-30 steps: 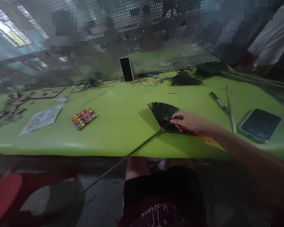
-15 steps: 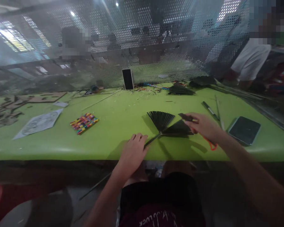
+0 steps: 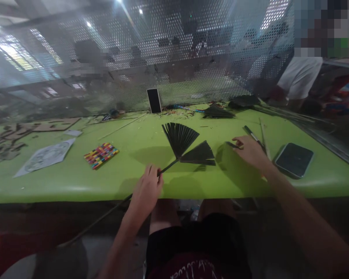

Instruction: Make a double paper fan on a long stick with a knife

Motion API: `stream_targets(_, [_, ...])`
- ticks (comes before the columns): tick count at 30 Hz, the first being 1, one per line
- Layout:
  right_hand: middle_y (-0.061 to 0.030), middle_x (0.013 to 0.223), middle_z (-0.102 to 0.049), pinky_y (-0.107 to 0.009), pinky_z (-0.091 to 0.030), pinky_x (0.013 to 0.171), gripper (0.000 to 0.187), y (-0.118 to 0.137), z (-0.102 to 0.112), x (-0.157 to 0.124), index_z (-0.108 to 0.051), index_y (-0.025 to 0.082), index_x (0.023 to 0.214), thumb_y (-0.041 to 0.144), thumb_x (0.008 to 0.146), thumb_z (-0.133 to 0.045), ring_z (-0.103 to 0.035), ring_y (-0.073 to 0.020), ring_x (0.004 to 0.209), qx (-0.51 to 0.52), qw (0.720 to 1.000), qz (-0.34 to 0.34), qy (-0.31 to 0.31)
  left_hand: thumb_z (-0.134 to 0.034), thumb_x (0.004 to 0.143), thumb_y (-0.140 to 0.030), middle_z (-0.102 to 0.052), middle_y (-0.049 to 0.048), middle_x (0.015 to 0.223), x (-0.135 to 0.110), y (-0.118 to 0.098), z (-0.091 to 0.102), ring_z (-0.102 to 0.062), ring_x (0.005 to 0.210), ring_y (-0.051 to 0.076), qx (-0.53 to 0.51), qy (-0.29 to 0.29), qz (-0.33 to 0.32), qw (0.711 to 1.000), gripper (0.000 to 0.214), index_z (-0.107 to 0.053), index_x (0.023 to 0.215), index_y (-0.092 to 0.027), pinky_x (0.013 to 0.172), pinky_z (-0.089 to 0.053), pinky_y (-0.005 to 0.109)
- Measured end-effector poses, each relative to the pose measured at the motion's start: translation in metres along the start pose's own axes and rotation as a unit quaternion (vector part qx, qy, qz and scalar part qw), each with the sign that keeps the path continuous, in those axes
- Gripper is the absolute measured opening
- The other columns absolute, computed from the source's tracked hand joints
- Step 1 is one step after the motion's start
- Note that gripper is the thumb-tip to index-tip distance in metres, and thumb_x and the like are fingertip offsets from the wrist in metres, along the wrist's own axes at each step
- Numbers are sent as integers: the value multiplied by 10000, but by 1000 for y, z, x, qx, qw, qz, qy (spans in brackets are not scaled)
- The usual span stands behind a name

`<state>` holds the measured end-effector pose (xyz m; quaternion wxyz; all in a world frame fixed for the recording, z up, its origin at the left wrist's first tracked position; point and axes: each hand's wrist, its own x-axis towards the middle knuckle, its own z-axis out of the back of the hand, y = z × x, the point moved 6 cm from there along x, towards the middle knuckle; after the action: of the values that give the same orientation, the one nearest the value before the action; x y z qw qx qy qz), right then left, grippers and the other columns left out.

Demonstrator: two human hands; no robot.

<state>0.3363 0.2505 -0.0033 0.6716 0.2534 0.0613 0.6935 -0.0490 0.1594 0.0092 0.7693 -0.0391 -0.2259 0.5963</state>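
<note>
My left hand [image 3: 147, 190] is closed around a long thin metal rod [image 3: 104, 217] at the near edge of the green table [image 3: 133, 174]. Two black pleated paper fans [image 3: 186, 145] sit on the rod's far end, lifted off the table. My right hand [image 3: 248, 150] rests on the table to the right of the fans, fingers pinched on a small dark tool [image 3: 232, 145]. A bit of orange shows under that wrist.
A tablet [image 3: 293, 159] lies right of my right hand, with a pen [image 3: 251, 135] and a wooden stick [image 3: 263, 137] beyond it. Coloured strips [image 3: 101, 150] and a paper sheet [image 3: 45, 157] lie left. A phone [image 3: 154, 100] leans on the perforated screen. A person in white stands far right.
My left hand came in, gripped the rod and raised the fans off the table. My right hand let go of the fans and moved right with the small tool.
</note>
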Motion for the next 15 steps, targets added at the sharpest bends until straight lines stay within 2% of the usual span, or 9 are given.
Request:
stream_targets(2, [-150,1047,-645,-494,-457,940,295,20,8,-4,-677,173,1054,301,804,-588,-605,-310,1009,5,999,16,-30,-442,965,-207,-558,54,934,-9,4,6,-608,820,200,-54,-31,-3,998,76,-514,953,-184,728,-489,332])
stream_targets(3, [-150,1066,-649,-496,-456,951,290,32,12,-8,-678,175,1054,321,821,-585,-609,-307,1021,39,998,20,-36,-446,964,-212,-553,48,931,-14,5,9,-604,822,195,-79,-40,-5,996,72,-513,955,-190,734,-495,330])
stream_targets(5, [-131,1074,-665,-464,-495,910,327,56,14,-18,-673,186,1088,396,856,-579,-641,-264,958,171,985,12,2,-454,965,-212,-544,42,934,-23,5,14,-592,831,184,-120,-53,-10,991,65,-517,959,-198,735,-501,314])
stream_targets(6, [-119,1056,-677,-441,-522,861,364,68,11,-24,-669,190,1107,448,868,-575,-654,-239,900,255,966,-1,45,-460,964,-207,-540,41,941,-27,5,17,-585,839,179,-135,-60,-10,989,60,-520,962,-199,732,-504,304])
stream_targets(8, [-101,1009,-696,-405,-556,762,434,91,1,-40,-665,191,1125,532,870,-579,-661,-210,820,401,906,-30,135,-476,962,-192,-532,39,946,-36,4,22,-571,853,170,-152,-85,-12,985,46,-521,958,-202,734,-505,286])
stream_targets(9, [-92,987,-702,-392,-563,722,447,101,-3,-48,-665,194,1126,546,857,-605,-660,-203,799,452,876,-44,164,-485,960,-184,-530,38,945,-41,4,25,-566,860,168,-155,-100,-14,983,40,-520,954,-202,742,-504,283])
stream_targets(11, [-67,962,-710,-361,-565,667,443,112,-10,-62,-663,208,1122,507,797,-706,-659,-192,780,518,833,-64,181,-504,954,-170,-528,34,935,-50,5,28,-559,867,165,-156,-127,-19,979,37,-520,945,-202,755,-503,282])
stream_targets(13, [-44,937,-718,-334,-560,638,455,116,-15,-71,-667,223,1101,433,719,-797,-656,-178,760,550,814,-76,168,-524,946,-158,-530,31,930,-59,7,29,-560,864,158,-163,-144,-24,976,44,-528,944,-202,748,-510,271])
stream_targets(15, [-39,909,-724,-319,-550,608,447,116,-21,-78,-680,220,1047,397,667,-835,-647,-166,723,558,812,-84,151,-544,937,-149,-538,30,934,-67,9,28,-565,859,150,-171,-153,-26,973,54,-539,949,-202,736,-521,256])
